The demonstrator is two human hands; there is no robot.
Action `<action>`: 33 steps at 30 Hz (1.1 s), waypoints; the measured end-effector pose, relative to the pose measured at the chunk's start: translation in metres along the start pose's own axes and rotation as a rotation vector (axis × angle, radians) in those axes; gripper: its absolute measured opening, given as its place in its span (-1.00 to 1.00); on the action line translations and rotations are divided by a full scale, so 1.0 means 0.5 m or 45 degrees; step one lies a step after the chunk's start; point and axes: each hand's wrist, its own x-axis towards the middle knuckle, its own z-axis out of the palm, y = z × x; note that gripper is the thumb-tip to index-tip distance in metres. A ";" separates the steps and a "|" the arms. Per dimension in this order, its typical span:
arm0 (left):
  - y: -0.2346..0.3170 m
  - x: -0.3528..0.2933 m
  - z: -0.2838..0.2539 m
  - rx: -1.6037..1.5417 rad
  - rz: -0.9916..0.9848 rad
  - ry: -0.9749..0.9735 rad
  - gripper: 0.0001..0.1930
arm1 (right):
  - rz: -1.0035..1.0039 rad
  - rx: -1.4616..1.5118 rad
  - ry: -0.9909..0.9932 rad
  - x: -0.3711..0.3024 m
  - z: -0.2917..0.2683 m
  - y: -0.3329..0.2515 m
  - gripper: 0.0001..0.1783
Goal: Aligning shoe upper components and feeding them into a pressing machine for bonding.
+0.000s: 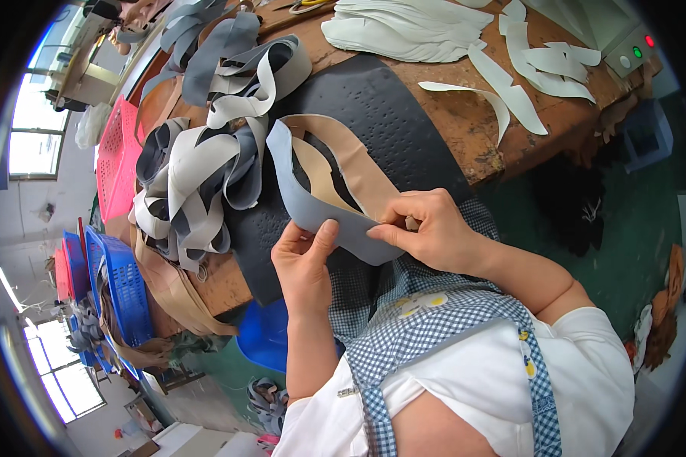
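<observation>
A looped, leather-like strip [345, 234], blue-grey outside and tan inside, is held up over the near edge of a black dimpled mat [347, 91]. My left hand [303, 251] grips its lower edge, with the thumb on the grey face and the fingers behind. On the right, my right hand [427, 228] pinches the strip between thumb and bent fingers. The far part of the loop stands open above the mat. To the left lies a tangled heap of grey and off-white strips [198, 171], partly on the mat.
White cut pieces [408, 30] lie stacked on the worn wooden table [465, 145], with loose white strips [511, 84] to their right. A box with lit buttons [633, 53] stands far right. Pink [118, 160] and blue baskets [126, 282] are at left. Tan strips [179, 293] hang off the edge.
</observation>
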 end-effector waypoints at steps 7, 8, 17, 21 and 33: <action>-0.005 0.008 -0.015 -0.069 -0.090 -0.055 -0.80 | 0.028 0.032 0.001 0.001 0.002 -0.001 -0.83; -0.007 0.008 -0.016 -0.132 -0.108 -0.065 -0.80 | 0.027 0.025 -0.003 0.001 0.001 -0.002 -0.83; -0.025 0.009 -0.007 -0.081 -0.046 -0.066 -0.80 | 0.015 0.103 0.005 0.010 0.008 0.006 -0.85; -0.030 0.002 0.012 0.014 0.009 -0.049 -0.83 | 0.159 0.010 -0.142 0.029 -0.001 -0.019 -0.83; -0.022 0.021 -0.007 0.042 -0.094 -0.051 -0.92 | 0.084 0.168 -0.097 0.033 0.013 -0.013 -0.79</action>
